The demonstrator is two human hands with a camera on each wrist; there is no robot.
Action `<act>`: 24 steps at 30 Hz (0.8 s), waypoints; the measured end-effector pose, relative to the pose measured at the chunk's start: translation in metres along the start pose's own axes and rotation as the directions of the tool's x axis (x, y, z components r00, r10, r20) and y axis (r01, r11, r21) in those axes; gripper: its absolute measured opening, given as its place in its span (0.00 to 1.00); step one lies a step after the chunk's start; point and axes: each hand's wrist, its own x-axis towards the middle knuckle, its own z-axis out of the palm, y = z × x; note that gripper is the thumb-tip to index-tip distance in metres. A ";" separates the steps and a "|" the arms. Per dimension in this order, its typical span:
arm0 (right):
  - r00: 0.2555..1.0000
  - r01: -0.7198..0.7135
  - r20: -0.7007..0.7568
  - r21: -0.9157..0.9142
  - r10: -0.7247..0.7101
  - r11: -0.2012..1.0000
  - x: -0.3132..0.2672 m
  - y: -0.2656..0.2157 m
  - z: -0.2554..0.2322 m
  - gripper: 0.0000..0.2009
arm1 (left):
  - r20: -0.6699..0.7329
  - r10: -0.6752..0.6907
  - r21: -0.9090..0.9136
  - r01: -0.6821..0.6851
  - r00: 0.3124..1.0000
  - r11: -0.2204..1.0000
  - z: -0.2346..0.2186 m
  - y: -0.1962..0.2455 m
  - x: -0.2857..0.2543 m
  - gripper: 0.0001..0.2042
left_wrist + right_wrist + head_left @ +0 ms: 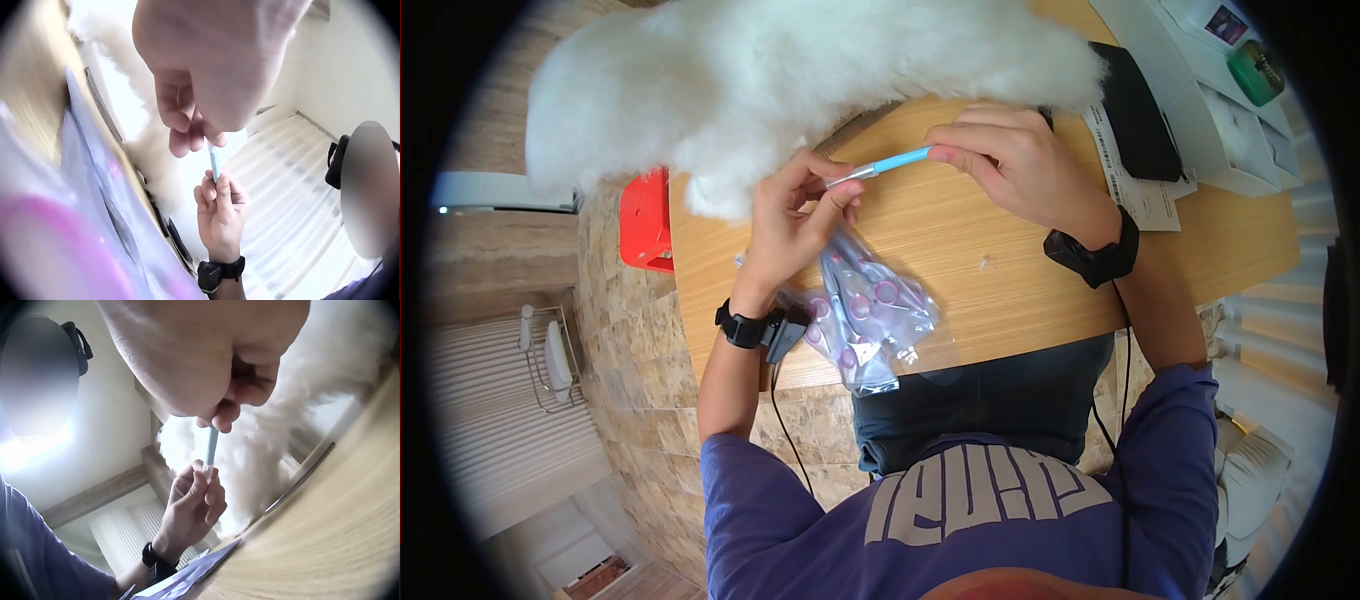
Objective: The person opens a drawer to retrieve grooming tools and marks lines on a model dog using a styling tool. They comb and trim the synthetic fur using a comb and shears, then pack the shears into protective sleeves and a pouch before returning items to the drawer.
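Observation:
Both hands hold a slim light-blue, pen-like tool (900,159) with a clear or silvery end, raised over the table. My left hand (792,215) pinches the clear end between thumb and fingers. At the other end, the blue one, my right hand (1020,165) grips with thumb and forefinger. In the left wrist view the blue shaft (215,165) runs between the two hands. Below the left hand lies a clear plastic bag (870,300) with scissors showing purple-ringed handles inside.
A big mound of white fluffy fibre (800,80) covers the table's far side. A metal comb (855,128) lies beside it. At right are a black pouch (1138,115), printed paper (1145,205) and a white box (1230,140). A red stool (645,220) stands left.

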 end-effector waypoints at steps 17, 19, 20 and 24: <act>0.941 -0.149 0.276 -0.186 0.197 0.971 -0.013 0.006 0.007 0.09 | -0.016 0.019 0.694 -0.002 1.000 0.720 -0.014 -0.013 0.017 0.16; 0.904 -0.189 0.342 -0.217 0.256 0.958 -0.012 0.007 0.005 0.09 | -0.010 0.028 0.698 -0.013 1.000 0.716 -0.021 -0.023 0.017 0.17; 0.890 -0.188 0.381 -0.196 0.251 0.962 -0.012 0.007 0.005 0.09 | -0.029 0.039 0.665 -0.010 0.999 0.747 -0.024 -0.028 0.017 0.17; 0.864 -0.171 0.449 -0.164 0.228 0.971 -0.016 0.005 0.005 0.08 | -0.007 0.052 0.599 -0.037 0.999 0.800 -0.028 -0.036 0.017 0.19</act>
